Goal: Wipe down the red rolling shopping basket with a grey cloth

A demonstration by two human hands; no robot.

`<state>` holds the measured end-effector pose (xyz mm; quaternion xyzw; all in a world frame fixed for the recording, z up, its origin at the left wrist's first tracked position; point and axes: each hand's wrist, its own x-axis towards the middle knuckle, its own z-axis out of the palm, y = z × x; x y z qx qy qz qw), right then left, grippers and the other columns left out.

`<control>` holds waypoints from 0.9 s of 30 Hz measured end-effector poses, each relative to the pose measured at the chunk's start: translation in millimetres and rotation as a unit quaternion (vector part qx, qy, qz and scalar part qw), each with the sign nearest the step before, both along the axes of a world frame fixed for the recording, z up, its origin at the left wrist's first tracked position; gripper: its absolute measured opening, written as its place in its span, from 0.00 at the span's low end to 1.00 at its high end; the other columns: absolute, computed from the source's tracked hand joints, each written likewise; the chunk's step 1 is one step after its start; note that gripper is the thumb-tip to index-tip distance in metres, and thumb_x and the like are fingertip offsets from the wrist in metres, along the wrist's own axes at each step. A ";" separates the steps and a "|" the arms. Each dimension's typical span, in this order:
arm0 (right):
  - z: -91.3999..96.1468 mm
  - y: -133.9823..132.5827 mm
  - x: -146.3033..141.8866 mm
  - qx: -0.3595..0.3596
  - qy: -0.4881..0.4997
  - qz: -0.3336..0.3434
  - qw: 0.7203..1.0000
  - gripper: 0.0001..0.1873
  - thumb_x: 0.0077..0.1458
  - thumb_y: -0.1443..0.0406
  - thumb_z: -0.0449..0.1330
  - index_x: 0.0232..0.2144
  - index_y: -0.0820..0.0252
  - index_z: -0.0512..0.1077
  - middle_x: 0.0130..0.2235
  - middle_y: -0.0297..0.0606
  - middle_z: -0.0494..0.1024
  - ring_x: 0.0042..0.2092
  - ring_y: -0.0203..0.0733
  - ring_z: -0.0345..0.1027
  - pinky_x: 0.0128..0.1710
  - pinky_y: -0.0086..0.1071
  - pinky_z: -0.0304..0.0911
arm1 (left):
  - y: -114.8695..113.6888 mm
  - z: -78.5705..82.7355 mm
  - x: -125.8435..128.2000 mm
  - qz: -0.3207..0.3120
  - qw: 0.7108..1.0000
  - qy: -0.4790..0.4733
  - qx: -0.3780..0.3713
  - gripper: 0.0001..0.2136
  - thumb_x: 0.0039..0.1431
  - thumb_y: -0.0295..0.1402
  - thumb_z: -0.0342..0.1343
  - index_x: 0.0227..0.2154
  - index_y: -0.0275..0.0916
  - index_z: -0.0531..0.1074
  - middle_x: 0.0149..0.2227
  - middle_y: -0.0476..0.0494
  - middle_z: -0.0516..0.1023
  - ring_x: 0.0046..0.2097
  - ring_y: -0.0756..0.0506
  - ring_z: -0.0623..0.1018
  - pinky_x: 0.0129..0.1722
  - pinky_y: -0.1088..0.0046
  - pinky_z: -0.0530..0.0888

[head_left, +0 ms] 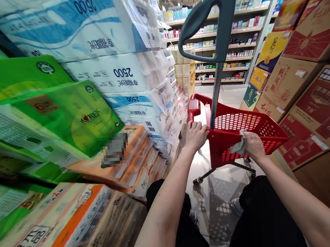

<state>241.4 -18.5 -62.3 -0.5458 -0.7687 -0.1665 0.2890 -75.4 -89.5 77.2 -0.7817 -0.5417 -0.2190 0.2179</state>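
A red plastic shopping cart [232,121] with perforated sides stands turned sideways in front of me. Its tall grey loop handle [220,27] rises from the near side. My left hand [195,136] is closed over the cart's near left edge, just below a red bracket [193,108]. Pinched in my right hand [254,146] is a crumpled light grey cloth [238,147], which lies against the cart's perforated side wall. My right fingertips are partly hidden by the cloth.
Stacked white and blue tissue packs [103,73] and green packs [69,118] line the left. Orange packs [133,147] sit lower. Cartons [300,104] rise on the right. Product shelves [214,59] stand behind, and tiled floor [207,225] runs below the cart.
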 end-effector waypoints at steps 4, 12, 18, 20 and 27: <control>-14.7 9.9 40.4 -0.005 -0.051 0.022 0.998 0.20 0.60 0.67 0.45 0.53 0.65 0.65 0.47 0.51 0.72 0.51 0.49 0.61 0.57 0.48 0.50 | -0.4 -3.8 1.5 0.002 1.000 -0.003 0.023 0.12 0.64 0.38 0.44 0.41 0.42 0.71 0.40 0.41 0.71 0.46 0.41 0.68 0.57 0.56 0.56; 21.7 -11.2 -69.1 0.019 0.057 0.100 0.993 0.23 0.62 0.67 0.42 0.57 0.62 0.61 0.51 0.48 0.70 0.53 0.48 0.60 0.57 0.47 0.52 | -3.4 -4.5 5.6 0.012 0.999 0.001 0.035 0.10 0.63 0.37 0.46 0.41 0.42 0.70 0.40 0.41 0.70 0.45 0.40 0.68 0.56 0.54 0.57; 41.0 -21.9 -109.7 0.011 0.116 0.139 0.983 0.23 0.63 0.64 0.42 0.57 0.63 0.61 0.52 0.49 0.68 0.53 0.50 0.58 0.55 0.47 0.56 | -2.6 -4.7 -2.9 0.023 0.999 0.000 0.036 0.10 0.63 0.37 0.46 0.40 0.42 0.70 0.40 0.40 0.70 0.47 0.41 0.68 0.58 0.54 0.55; 47.5 -25.7 -117.6 0.009 0.132 0.155 0.979 0.23 0.64 0.64 0.42 0.58 0.61 0.61 0.53 0.48 0.68 0.54 0.50 0.58 0.55 0.48 0.57 | -2.9 -4.9 -4.7 0.022 0.999 0.000 0.037 0.10 0.63 0.37 0.46 0.40 0.42 0.70 0.41 0.40 0.70 0.47 0.41 0.68 0.58 0.54 0.55; 75.8 -35.0 -172.4 0.022 0.203 0.177 0.963 0.23 0.65 0.60 0.39 0.56 0.66 0.59 0.53 0.52 0.67 0.55 0.48 0.58 0.55 0.45 0.58 | -3.8 -6.4 -2.6 0.022 0.999 -0.001 0.042 0.11 0.63 0.37 0.46 0.41 0.41 0.70 0.41 0.40 0.71 0.47 0.40 0.68 0.57 0.53 0.56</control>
